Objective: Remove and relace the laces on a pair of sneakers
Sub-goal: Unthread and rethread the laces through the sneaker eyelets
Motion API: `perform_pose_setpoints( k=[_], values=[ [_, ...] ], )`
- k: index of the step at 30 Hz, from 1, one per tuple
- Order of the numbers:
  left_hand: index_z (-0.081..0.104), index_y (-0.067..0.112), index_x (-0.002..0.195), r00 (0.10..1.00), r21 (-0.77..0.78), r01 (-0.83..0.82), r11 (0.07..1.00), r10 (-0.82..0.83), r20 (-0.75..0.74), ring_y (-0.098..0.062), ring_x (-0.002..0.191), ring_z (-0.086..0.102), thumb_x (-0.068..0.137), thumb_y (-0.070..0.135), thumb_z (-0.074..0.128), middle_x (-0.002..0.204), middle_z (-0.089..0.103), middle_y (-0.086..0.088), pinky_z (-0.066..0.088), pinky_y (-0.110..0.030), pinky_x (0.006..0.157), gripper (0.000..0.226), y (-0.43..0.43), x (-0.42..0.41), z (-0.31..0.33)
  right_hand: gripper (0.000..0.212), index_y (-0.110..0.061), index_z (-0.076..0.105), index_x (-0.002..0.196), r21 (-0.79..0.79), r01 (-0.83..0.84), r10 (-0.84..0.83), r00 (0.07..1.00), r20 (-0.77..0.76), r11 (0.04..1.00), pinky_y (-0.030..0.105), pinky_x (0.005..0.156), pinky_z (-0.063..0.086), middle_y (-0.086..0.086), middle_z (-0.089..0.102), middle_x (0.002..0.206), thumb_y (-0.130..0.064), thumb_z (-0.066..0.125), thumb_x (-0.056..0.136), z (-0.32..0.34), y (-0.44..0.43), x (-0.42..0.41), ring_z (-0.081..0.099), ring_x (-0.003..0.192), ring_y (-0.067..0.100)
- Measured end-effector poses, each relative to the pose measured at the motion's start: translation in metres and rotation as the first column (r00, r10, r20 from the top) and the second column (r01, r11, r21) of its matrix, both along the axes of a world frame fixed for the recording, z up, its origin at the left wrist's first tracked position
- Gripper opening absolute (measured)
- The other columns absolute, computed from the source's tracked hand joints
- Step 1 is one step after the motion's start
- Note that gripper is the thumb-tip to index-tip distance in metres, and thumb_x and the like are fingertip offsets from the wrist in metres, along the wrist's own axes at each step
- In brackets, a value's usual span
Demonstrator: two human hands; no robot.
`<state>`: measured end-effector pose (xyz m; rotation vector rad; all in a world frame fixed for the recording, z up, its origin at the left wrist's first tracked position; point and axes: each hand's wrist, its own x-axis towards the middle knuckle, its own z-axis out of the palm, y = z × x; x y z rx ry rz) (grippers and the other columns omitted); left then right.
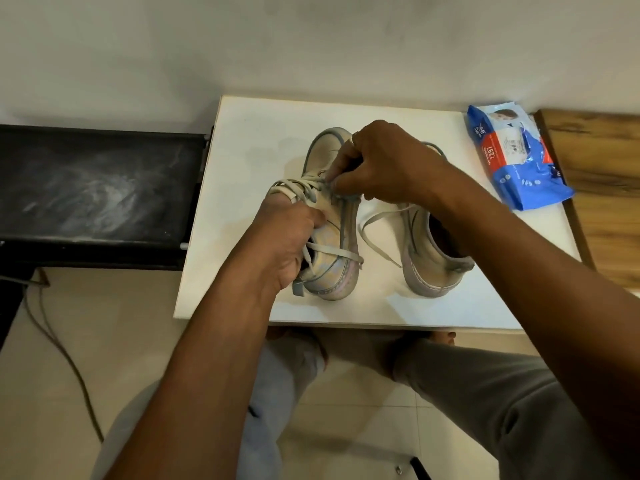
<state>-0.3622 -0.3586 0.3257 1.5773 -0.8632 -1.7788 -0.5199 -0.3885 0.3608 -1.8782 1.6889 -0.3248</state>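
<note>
Steadies the sneaker (341, 233) on the counter (249, 133) with left grip (280, 244) curled round its collar; pinches its lace (291, 194) with right grip (388, 164) — unlacing, likely. Next: pull clear of each eyelet; second sneaker (422, 261) at three o'clock.

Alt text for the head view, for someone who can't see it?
The left hand grips a sneaker on a white table while the right hand pinches its lace. The other sneaker stands beside it with a loose lace, near a blue packet.
</note>
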Motion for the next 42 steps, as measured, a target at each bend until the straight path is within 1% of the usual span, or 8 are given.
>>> perform_pose_setpoints(
  k=[6, 13, 17, 21, 25, 30, 36, 42],
  values=[
    [0.065, 0.005, 0.108, 0.999, 0.004, 0.013, 1.0, -0.013, -0.034, -0.031, 0.089, 0.071, 0.087, -0.009, 0.057, 0.1, 0.071, -0.017, 0.059, -0.045, 0.081, 0.027, 0.001, -0.004, 0.001, 0.014, -0.016, 0.078, 0.089, -0.248, 0.155, -0.18, 0.98, -0.081, 0.956, 0.013, 0.054, 0.043, -0.006, 0.069, 0.077, -0.015, 0.065, 0.083, -0.014, -0.002, 0.003, 0.059, 0.065, 0.008],
    [0.067, 0.007, 0.102, 0.993, -0.024, 0.008, 1.0, -0.011, -0.117, -0.032, 0.088, 0.072, 0.086, -0.013, 0.055, 0.093, 0.074, -0.014, 0.06, -0.044, 0.079, 0.028, 0.002, 0.0, 0.003, 0.005, -0.019, 0.079, 0.084, 0.153, -0.055, 0.038, 0.993, 0.113, 0.987, 0.022, 0.057, 0.052, -0.003, 0.073, 0.07, -0.018, 0.078, 0.079, 0.003, 0.006, 0.006, 0.063, 0.057, 0.005],
    [0.067, 0.007, 0.101, 0.995, -0.011, -0.001, 1.0, 0.0, -0.102, -0.028, 0.083, 0.072, 0.089, -0.01, 0.053, 0.09, 0.073, -0.013, 0.06, -0.041, 0.076, 0.026, 0.001, -0.001, 0.003, 0.014, -0.017, 0.079, 0.09, -0.197, 0.063, -0.08, 0.993, -0.083, 0.978, 0.012, 0.057, 0.044, -0.005, 0.073, 0.081, -0.016, 0.068, 0.082, -0.01, 0.006, 0.012, 0.062, 0.07, 0.006],
    [0.066, 0.006, 0.106, 0.996, -0.008, -0.002, 1.0, 0.001, -0.09, -0.029, 0.085, 0.071, 0.088, -0.011, 0.054, 0.095, 0.071, -0.015, 0.06, -0.039, 0.075, 0.027, 0.002, -0.003, 0.002, 0.014, -0.017, 0.079, 0.091, -0.194, 0.091, -0.107, 0.991, -0.074, 0.977, 0.015, 0.058, 0.048, -0.003, 0.074, 0.085, -0.016, 0.067, 0.083, -0.01, 0.005, 0.011, 0.059, 0.068, 0.007],
    [0.067, 0.006, 0.1, 0.99, -0.002, -0.009, 1.0, 0.008, -0.143, -0.028, 0.082, 0.071, 0.088, -0.013, 0.052, 0.089, 0.073, -0.013, 0.06, -0.042, 0.076, 0.028, 0.001, -0.002, 0.003, 0.013, -0.017, 0.077, 0.095, 0.032, 0.005, -0.009, 0.991, 0.135, 0.999, 0.033, 0.072, 0.06, -0.002, 0.073, 0.08, -0.013, 0.075, 0.082, -0.002, 0.005, 0.002, 0.07, 0.07, 0.011],
    [0.066, 0.005, 0.102, 0.992, 0.021, -0.024, 1.0, 0.026, -0.125, -0.028, 0.083, 0.071, 0.089, -0.011, 0.054, 0.092, 0.073, -0.012, 0.06, -0.038, 0.073, 0.025, 0.001, -0.005, 0.002, 0.018, -0.02, 0.075, 0.103, -0.017, 0.12, -0.108, 0.944, 0.312, 0.993, 0.02, 0.066, 0.057, 0.005, 0.07, 0.101, -0.009, 0.07, 0.089, -0.011, 0.002, -0.01, 0.071, 0.079, 0.016],
    [0.066, 0.006, 0.103, 0.992, 0.021, -0.023, 1.0, 0.025, -0.127, -0.024, 0.076, 0.071, 0.09, -0.01, 0.054, 0.085, 0.073, -0.01, 0.06, -0.034, 0.066, 0.025, 0.002, -0.005, 0.004, 0.022, -0.024, 0.077, 0.103, -0.264, 0.075, -0.088, 0.995, -0.038, 0.962, 0.03, 0.075, 0.05, 0.001, 0.066, 0.102, -0.014, 0.065, 0.088, -0.017, 0.006, -0.005, 0.056, 0.081, 0.011],
    [0.065, 0.006, 0.101, 0.991, 0.015, -0.027, 1.0, 0.029, -0.127, -0.026, 0.068, 0.069, 0.088, -0.011, 0.053, 0.079, 0.07, -0.011, 0.06, -0.037, 0.063, 0.025, 0.002, -0.004, 0.004, 0.038, -0.024, 0.07, 0.123, -0.157, -0.069, 0.05, 0.991, -0.121, 0.985, 0.013, 0.069, 0.042, -0.004, 0.065, 0.106, -0.028, 0.073, 0.085, -0.007, 0.012, -0.012, 0.06, 0.091, 0.011]
  ],
)
